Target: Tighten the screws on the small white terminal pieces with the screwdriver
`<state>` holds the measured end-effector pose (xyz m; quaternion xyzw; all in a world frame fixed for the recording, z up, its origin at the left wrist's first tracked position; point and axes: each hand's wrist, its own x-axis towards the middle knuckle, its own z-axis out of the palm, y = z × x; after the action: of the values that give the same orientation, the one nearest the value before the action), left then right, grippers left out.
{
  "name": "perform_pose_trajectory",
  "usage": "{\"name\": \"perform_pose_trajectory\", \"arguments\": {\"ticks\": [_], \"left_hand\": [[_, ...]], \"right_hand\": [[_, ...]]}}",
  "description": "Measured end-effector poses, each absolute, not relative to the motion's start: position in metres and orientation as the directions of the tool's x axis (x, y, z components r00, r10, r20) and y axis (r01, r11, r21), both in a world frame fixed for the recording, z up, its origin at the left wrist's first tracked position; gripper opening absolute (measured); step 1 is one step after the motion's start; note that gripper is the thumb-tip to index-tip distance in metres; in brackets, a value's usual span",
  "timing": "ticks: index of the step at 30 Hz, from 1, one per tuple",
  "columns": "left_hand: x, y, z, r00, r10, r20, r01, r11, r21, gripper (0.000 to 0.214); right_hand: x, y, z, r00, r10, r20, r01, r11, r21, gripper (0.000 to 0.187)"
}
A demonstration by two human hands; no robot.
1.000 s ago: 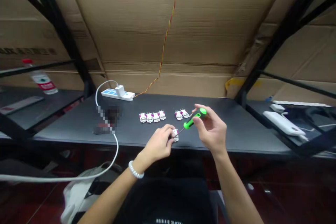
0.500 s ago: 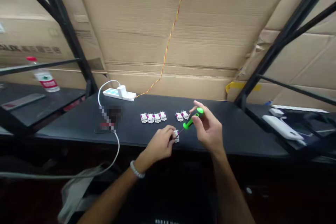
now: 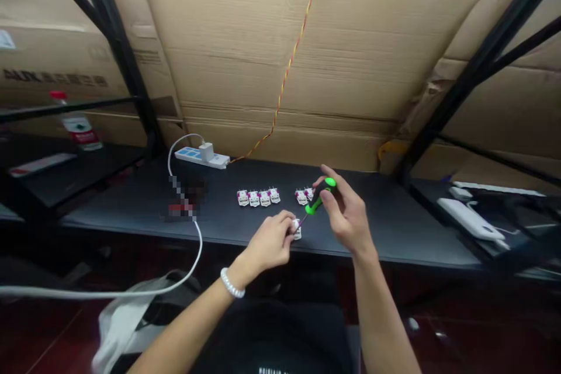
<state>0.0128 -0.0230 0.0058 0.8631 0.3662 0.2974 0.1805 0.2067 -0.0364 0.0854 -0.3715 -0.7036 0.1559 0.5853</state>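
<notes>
Left hand (image 3: 270, 241) pinching the small white-and-purple plastic part (image 3: 298, 234), right hand (image 3: 346, 216) gripping the green-and-black screwdriver (image 3: 316, 203) slanted toward it; I'd keep pressure light.

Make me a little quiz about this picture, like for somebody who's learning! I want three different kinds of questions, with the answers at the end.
1. Pick one: which hand holds the green-and-black screwdriver?
A) left
B) right

2. True or false: a white coiled bracelet is worn on the left arm.

3. Count: how many white-and-purple parts are in the longer row on the black tabletop?

Key:
1. B, the right hand.
2. True.
3. Four.
</notes>
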Motion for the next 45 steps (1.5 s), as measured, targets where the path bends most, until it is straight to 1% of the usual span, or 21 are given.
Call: {"name": "perform_pose_trajectory", "arguments": {"ticks": [6, 8, 12, 15, 19, 22, 26, 28, 30, 31, 32, 35, 36, 37, 38, 40, 41, 43, 45], "left_hand": [[0.013, -0.022, 0.003, 0.551, 0.739, 0.388, 0.528, -0.669, 0.523, 0.017], [0.013, -0.021, 0.003, 0.552, 0.739, 0.385, 0.533, -0.668, 0.519, 0.017], [0.012, -0.020, 0.003, 0.554, 0.739, 0.383, 0.529, -0.668, 0.523, 0.017], [0.013, -0.021, 0.004, 0.556, 0.735, 0.387, 0.521, -0.671, 0.527, 0.017], [0.014, -0.021, 0.004, 0.550, 0.739, 0.389, 0.526, -0.669, 0.526, 0.016], [0.014, -0.021, 0.004, 0.554, 0.734, 0.393, 0.521, -0.674, 0.524, 0.018], [0.014, -0.020, 0.002, 0.557, 0.727, 0.402, 0.530, -0.683, 0.503, 0.018], [0.014, -0.020, 0.001, 0.551, 0.728, 0.409, 0.534, -0.684, 0.497, 0.018], [0.015, -0.020, 0.001, 0.550, 0.726, 0.413, 0.529, -0.685, 0.501, 0.018], [0.015, -0.020, 0.000, 0.552, 0.724, 0.414, 0.525, -0.687, 0.502, 0.018], [0.015, -0.020, 0.000, 0.554, 0.722, 0.415, 0.523, -0.689, 0.501, 0.018], [0.015, -0.019, -0.001, 0.558, 0.718, 0.415, 0.518, -0.693, 0.502, 0.018], [0.015, -0.019, -0.001, 0.558, 0.718, 0.416, 0.517, -0.693, 0.503, 0.018], [0.015, -0.019, -0.001, 0.556, 0.719, 0.417, 0.516, -0.692, 0.505, 0.018], [0.015, -0.019, 0.000, 0.554, 0.720, 0.418, 0.514, -0.691, 0.509, 0.018], [0.015, -0.019, 0.000, 0.549, 0.723, 0.419, 0.513, -0.687, 0.514, 0.018], [0.015, -0.019, 0.001, 0.547, 0.726, 0.417, 0.515, -0.685, 0.515, 0.018], [0.015, -0.019, 0.002, 0.547, 0.729, 0.412, 0.519, -0.682, 0.516, 0.019], [0.015, -0.019, 0.002, 0.552, 0.727, 0.408, 0.522, -0.683, 0.510, 0.020]], "right_hand": [[0.202, -0.041, 0.084, -0.024, 0.695, 0.718, 0.329, 0.684, -0.651, 0.052], [0.197, -0.044, 0.080, 0.018, 0.693, 0.721, 0.318, 0.679, -0.661, 0.055], [0.187, -0.047, 0.070, 0.154, 0.685, 0.712, 0.330, 0.644, -0.690, 0.059], [0.186, -0.045, 0.067, 0.192, 0.666, 0.721, 0.349, 0.640, -0.684, 0.058], [0.191, -0.043, 0.068, 0.141, 0.669, 0.730, 0.352, 0.655, -0.669, 0.055], [0.194, -0.044, 0.073, 0.084, 0.657, 0.750, 0.394, 0.669, -0.630, 0.053], [0.190, -0.042, 0.083, -0.013, 0.571, 0.821, 0.530, 0.700, -0.478, 0.048], [0.187, -0.040, 0.088, -0.034, 0.508, 0.861, 0.596, 0.701, -0.390, 0.045], [0.184, -0.037, 0.089, -0.044, 0.464, 0.885, 0.620, 0.707, -0.340, 0.039], [0.184, -0.036, 0.089, -0.053, 0.466, 0.883, 0.601, 0.721, -0.344, 0.035], [0.183, -0.035, 0.088, -0.063, 0.487, 0.871, 0.557, 0.742, -0.374, 0.034], [0.183, -0.033, 0.087, -0.105, 0.594, 0.797, 0.350, 0.773, -0.530, 0.038], [0.183, -0.032, 0.088, -0.107, 0.610, 0.785, 0.319, 0.769, -0.554, 0.037], [0.182, -0.032, 0.089, -0.095, 0.609, 0.787, 0.329, 0.766, -0.553, 0.033], [0.182, -0.031, 0.090, -0.076, 0.594, 0.801, 0.372, 0.762, -0.530, 0.030], [0.181, -0.030, 0.093, -0.053, 0.539, 0.841, 0.480, 0.752, -0.452, 0.023], [0.181, -0.029, 0.094, -0.059, 0.521, 0.851, 0.512, 0.748, -0.422, 0.024], [0.182, -0.028, 0.095, -0.107, 0.532, 0.840, 0.486, 0.765, -0.423, 0.029], [0.186, -0.028, 0.097, -0.188, 0.584, 0.789, 0.378, 0.785, -0.491, 0.039]]}}
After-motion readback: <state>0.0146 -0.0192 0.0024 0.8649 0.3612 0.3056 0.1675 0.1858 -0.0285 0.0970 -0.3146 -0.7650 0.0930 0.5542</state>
